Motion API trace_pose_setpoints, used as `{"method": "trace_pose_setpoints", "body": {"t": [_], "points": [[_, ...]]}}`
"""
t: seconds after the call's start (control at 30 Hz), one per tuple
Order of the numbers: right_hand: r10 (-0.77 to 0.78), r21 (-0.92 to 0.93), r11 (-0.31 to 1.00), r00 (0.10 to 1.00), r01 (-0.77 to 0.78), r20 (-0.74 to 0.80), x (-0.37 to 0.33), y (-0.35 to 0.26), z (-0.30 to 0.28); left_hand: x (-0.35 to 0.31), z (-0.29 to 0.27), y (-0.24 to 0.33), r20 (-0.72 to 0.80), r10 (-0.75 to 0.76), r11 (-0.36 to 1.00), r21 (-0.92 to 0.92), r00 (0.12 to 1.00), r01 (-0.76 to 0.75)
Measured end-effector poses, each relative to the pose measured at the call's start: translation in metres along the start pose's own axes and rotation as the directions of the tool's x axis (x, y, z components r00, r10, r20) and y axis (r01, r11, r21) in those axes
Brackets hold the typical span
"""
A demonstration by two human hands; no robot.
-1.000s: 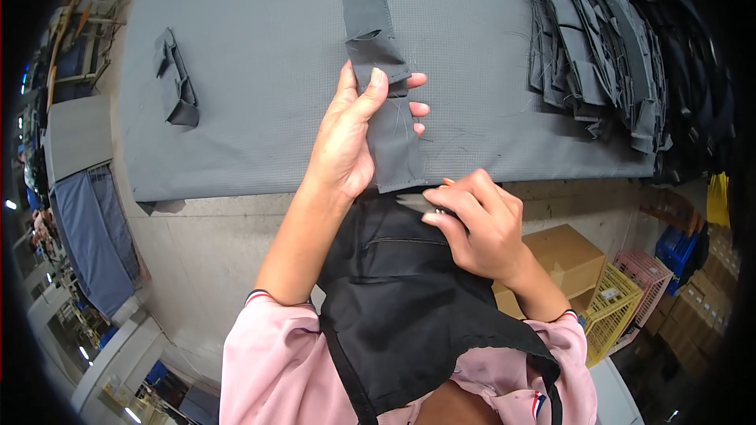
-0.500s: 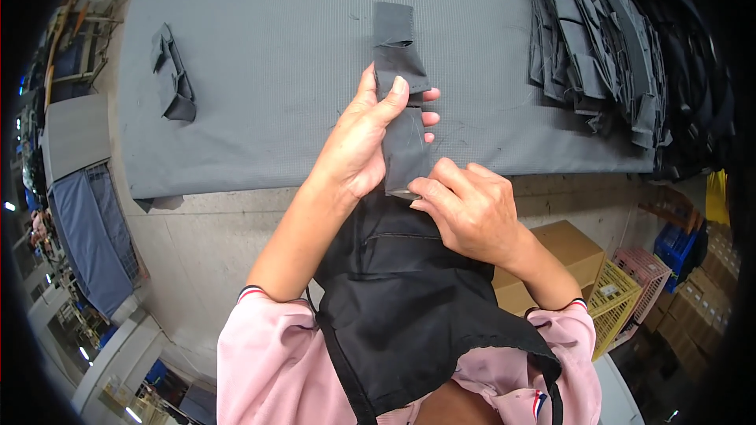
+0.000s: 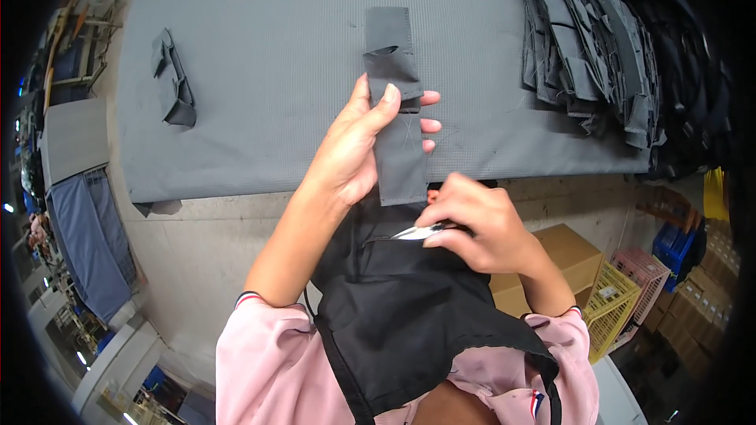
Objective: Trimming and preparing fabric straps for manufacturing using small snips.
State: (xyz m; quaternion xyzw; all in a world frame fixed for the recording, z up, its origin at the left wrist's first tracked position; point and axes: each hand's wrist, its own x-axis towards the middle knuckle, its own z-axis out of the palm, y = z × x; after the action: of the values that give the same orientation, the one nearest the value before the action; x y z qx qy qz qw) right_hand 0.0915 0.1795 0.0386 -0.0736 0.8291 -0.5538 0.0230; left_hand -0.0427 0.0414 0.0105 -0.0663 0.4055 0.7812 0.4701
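A long grey fabric strip [image 3: 400, 159] with stitched edges and a folded, pocket-like middle lies across my left hand [image 3: 352, 138]. The thumb presses on its front and the fingers come round behind, their tips showing at the right edge. Pale loose threads show on the strip just under the fold. My right hand [image 3: 480, 224] is closed round small thread snips [image 3: 419, 232], whose bright pointed blades face left. These blades are just below the strip's lower end, apart from it, over my black apron [image 3: 394, 299].
A grey cloth-covered table [image 3: 276, 71] spreads ahead. One folded grey piece [image 3: 174, 83] lies at its left, a pile of similar strips [image 3: 587, 47] at its right, beside black strapped items [image 3: 693, 79]. A cardboard box [image 3: 563, 260] and yellow crate [image 3: 618, 307] stand lower right.
My right hand has come away from the strip's lower end and moved slightly down; the snips' blades now show plainly. The strip in my left hand has shifted a little down and left.
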Motion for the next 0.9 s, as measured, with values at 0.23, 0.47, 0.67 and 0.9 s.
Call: {"method": "trace_pose_setpoints", "body": {"t": [0.23, 0.47, 0.67, 0.9], "points": [[0.13, 0.003, 0.991, 0.974, -0.132, -0.185, 0.024, 0.017, 0.015, -0.001, 0.009, -0.002, 0.022, 0.091, 0.994, 0.054, 0.996, -0.092], [-0.262, -0.447, 0.876, 0.956, 0.179, -0.131, 0.001, 0.029, 0.047, 0.004, 0.015, 0.0, -0.086, 0.232, 0.957, 0.198, 0.969, -0.212], [0.044, -0.107, 0.991, 0.963, -0.075, -0.265, -0.005, -0.001, 0.024, 0.003, 0.011, 0.001, -0.137, 0.3, 0.933, 0.251, 0.944, -0.26], [-0.104, -0.379, 0.92, 0.864, -0.104, -0.492, 0.002, 0.018, 0.019, -0.001, 0.012, 0.0, -0.112, 0.274, 0.944, 0.223, 0.955, -0.245]]}}
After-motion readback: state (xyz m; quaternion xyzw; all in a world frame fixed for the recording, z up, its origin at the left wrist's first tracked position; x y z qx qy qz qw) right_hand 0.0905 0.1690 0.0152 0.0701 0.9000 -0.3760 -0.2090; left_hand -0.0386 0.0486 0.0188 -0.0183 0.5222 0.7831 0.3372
